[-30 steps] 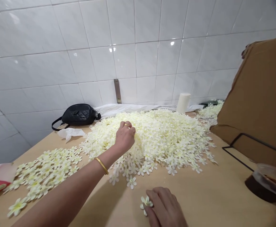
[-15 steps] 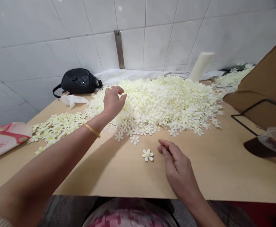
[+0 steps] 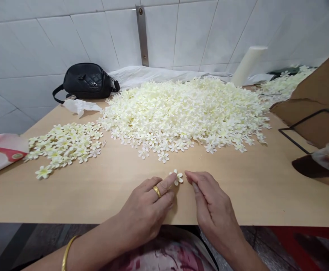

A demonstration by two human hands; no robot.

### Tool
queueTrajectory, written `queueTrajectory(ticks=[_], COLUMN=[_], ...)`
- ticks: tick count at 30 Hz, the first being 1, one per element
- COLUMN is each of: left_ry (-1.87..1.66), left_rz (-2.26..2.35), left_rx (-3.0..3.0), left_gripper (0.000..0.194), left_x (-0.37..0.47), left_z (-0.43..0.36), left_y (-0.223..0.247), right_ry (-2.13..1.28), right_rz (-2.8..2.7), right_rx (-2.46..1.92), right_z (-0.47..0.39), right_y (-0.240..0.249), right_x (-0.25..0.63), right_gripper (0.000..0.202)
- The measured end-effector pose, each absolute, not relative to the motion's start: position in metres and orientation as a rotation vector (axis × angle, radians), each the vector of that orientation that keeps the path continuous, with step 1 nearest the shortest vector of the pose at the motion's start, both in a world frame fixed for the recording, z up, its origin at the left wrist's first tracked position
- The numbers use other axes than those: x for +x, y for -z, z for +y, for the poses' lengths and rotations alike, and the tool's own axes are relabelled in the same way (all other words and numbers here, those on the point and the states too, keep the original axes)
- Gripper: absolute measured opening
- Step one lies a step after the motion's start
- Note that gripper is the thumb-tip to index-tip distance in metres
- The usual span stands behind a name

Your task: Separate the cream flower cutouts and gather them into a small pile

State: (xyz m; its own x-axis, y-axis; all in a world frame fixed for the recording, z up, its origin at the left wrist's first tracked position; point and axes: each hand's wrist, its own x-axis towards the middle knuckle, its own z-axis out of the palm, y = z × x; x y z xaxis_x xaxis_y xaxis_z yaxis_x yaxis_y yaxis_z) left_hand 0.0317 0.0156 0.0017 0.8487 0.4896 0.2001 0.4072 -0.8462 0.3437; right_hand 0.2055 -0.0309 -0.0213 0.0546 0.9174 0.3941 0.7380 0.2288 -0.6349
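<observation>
A single white artificial flower with a pale yellow centre lies on the table in front of me. My left hand, wearing a gold ring and bangle, rests just left of it, the index fingertip touching its petals. The fingers are partly stretched, and the thumb is mostly hidden. To the flower's right, my right hand has thumb and forefinger pressed together; whatever may be between them is too small to make out. Beyond both hands spreads a large heap of white flowers. A smaller group of flowers lies at left.
A black bag stands at the back left by crumpled white tissue. A red and white packet lies at the left edge. Right are a white roll, a cardboard flap, a black wire frame and a dark-filled cup.
My left hand has come back from the flower heap down to the single flower. My right hand has stayed close to the flower. The view has tilted down slightly.
</observation>
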Motion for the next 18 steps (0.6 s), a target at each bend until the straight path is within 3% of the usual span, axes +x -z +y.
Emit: queueTrajectory(ticks=[8,18], left_ry=[-0.388,-0.34], left_rz=[0.665,0.534], left_rx=[2.798,2.858], left_gripper=[0.026,0.031], left_x=[0.05,0.066], left_z=[0.015,0.017], left_y=[0.006,-0.009], right_ry=[-0.122,-0.339], right_rz=[-1.862,-1.836], right_rx=[-1.538,-1.505], right_z=[-0.028,-0.023], right_y=[0.025,0.016], right_x=[0.205,0.213], right_gripper=[0.042,0.029])
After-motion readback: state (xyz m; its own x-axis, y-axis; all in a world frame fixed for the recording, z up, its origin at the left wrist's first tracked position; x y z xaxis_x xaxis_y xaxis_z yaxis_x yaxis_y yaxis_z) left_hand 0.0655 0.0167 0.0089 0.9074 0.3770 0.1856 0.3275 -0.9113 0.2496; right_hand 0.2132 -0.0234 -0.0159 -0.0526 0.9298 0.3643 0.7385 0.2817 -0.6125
